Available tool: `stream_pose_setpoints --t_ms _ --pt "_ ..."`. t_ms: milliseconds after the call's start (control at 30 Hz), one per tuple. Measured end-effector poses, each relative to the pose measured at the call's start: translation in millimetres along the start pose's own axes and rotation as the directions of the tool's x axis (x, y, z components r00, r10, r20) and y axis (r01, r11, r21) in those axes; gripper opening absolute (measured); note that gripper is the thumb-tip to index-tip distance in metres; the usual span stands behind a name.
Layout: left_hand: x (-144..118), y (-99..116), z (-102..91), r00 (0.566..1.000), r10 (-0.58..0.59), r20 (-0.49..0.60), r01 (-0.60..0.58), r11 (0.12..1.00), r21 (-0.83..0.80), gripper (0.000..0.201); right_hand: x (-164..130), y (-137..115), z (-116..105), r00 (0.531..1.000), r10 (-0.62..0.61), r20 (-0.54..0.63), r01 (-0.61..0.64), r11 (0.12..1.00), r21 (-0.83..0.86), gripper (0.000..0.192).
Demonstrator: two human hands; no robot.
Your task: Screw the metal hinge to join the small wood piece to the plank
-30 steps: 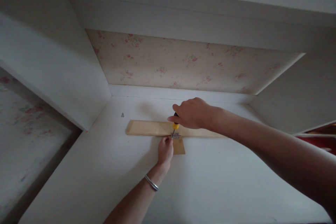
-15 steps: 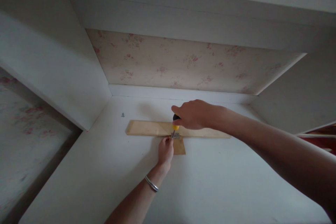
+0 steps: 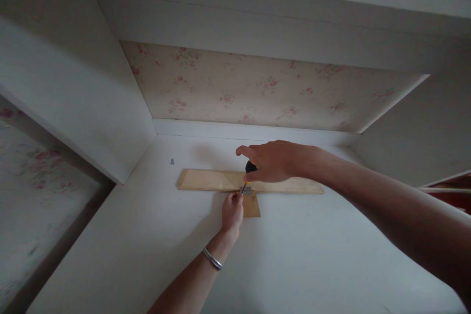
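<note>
A long light wooden strip (image 3: 206,180) lies across the white shelf surface (image 3: 312,250), with a short wooden piece (image 3: 253,207) butting against its near side. A small metal bracket (image 3: 247,190) sits over their joint. My right hand (image 3: 274,161) grips a screwdriver (image 3: 250,169) with a black and yellow handle, its tip down at the bracket. My left hand (image 3: 231,211), a metal bangle on its wrist, pinches at the bracket beside the screwdriver tip.
A loose screw (image 3: 171,161) lies on the shelf surface to the far left of the strip. Floral wallpaper (image 3: 239,88) backs the recess. White side panels (image 3: 73,83) rise on both sides, and a white board spans overhead.
My right hand has turned on the screwdriver handle: its fingers now spread further and the yellow part of the handle is mostly hidden. My left hand and the wood have stayed put.
</note>
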State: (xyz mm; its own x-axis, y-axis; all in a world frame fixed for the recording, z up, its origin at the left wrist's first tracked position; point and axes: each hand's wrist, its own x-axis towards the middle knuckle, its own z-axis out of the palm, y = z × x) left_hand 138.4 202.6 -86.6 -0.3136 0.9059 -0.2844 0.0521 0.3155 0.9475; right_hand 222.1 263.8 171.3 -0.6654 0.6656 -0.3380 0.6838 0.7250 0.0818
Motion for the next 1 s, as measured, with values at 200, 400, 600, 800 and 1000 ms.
stream_pose_setpoints --t_ms 200,400,600,800,1000 --pt "0.1 -2.0 0.7 1.000 0.008 0.007 -0.008 1.000 -0.018 0.024 0.8 -1.8 -2.0 0.996 0.086 -0.017 -0.087 0.993 -0.082 0.058" --pt "-0.2 -2.8 0.4 1.000 0.016 0.014 -0.015 1.000 -0.019 0.027 -0.5 -0.4 -5.5 0.998 0.056 0.000 -0.056 0.992 -0.115 0.045" --pt "0.3 -3.8 0.4 0.999 0.039 0.009 -0.039 0.999 -0.018 0.028 -0.7 -4.4 -6.1 0.999 0.025 0.038 -0.022 0.998 -0.065 0.056" --pt "0.3 -3.7 0.8 1.000 0.027 0.006 -0.027 1.000 -0.001 0.024 -2.3 -2.5 -1.8 0.999 0.043 0.024 -0.041 0.995 -0.087 0.058" --pt "-0.6 -3.4 0.8 1.000 0.022 0.011 -0.022 1.000 -0.018 0.024 -1.4 1.9 0.8 0.998 -0.069 0.001 0.069 0.994 -0.090 0.031"
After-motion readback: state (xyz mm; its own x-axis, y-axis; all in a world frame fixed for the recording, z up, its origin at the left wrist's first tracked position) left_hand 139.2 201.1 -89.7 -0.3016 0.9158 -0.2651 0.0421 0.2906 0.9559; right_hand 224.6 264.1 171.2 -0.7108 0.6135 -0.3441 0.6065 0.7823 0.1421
